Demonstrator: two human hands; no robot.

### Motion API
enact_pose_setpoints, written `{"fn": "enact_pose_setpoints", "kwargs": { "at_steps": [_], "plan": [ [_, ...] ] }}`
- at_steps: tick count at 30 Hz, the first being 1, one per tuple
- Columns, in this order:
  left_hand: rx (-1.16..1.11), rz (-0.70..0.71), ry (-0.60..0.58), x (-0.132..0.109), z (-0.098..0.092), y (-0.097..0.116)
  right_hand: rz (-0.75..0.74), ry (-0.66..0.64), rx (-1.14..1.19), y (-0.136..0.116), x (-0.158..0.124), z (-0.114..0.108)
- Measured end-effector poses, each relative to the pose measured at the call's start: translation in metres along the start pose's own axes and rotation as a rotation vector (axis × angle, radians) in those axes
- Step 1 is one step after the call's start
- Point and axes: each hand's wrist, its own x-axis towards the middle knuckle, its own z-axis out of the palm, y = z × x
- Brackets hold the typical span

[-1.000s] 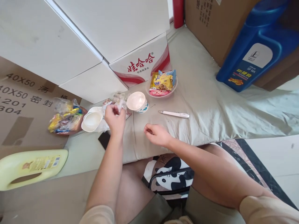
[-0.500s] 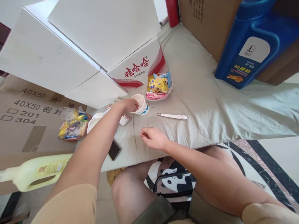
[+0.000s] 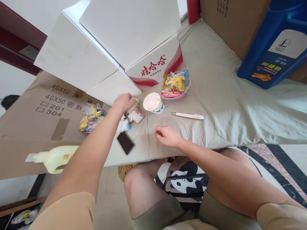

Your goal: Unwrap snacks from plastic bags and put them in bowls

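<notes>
The left hand [image 3: 124, 103] is over the packets [image 3: 137, 114] left of the cup [image 3: 153, 103], apart from the right hand [image 3: 168, 135], which is loosely curled on the cup's near side. I cannot tell whether either grips anything. The cup stands upright, with the bowl [image 3: 185, 91] just beyond its right side. Fingers working here should pinch lightly and clear the cup's rim, since it looks light enough to tip.
</notes>
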Motion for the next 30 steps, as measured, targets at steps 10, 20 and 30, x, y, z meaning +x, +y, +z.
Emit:
{"fn": "enact_pose_setpoints", "kwargs": {
  "at_steps": [10,20,30],
  "plan": [
    [0.033,0.119,0.171,-0.110,0.082,0.001,0.005,-0.010,-0.075,0.004,-0.008,0.001],
    [-1.055,0.251,0.436,-0.144,0.093,0.020,0.077,0.314,0.102,0.014,0.000,-0.001],
    [-1.917,0.045,-0.077,-0.133,0.136,0.081,0.061,0.310,-0.081,0.031,-0.005,-0.020]
  ]
}}
